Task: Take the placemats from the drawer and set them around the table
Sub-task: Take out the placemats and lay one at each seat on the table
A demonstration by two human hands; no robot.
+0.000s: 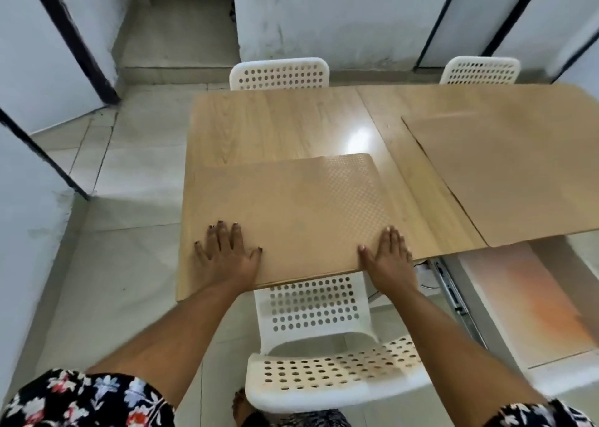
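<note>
A tan textured placemat (291, 209) lies flat on the near left part of the wooden table (275, 125), its near edge at the table's front edge. My left hand (227, 248) presses flat on its near left corner with fingers spread. My right hand (392, 255) lies flat on its near right corner. A second tan placemat (505, 173) lies on the right part of the table, turned at an angle, its near corner past the table edge. An open drawer (531, 300) sticks out under the table at the right, with a pale orange sheet inside.
A white perforated chair (324, 355) stands right in front of me under the table edge. Two more white chairs (278, 73) (479, 70) stand at the far side. White walls with dark frames surround the tiled floor (129, 173).
</note>
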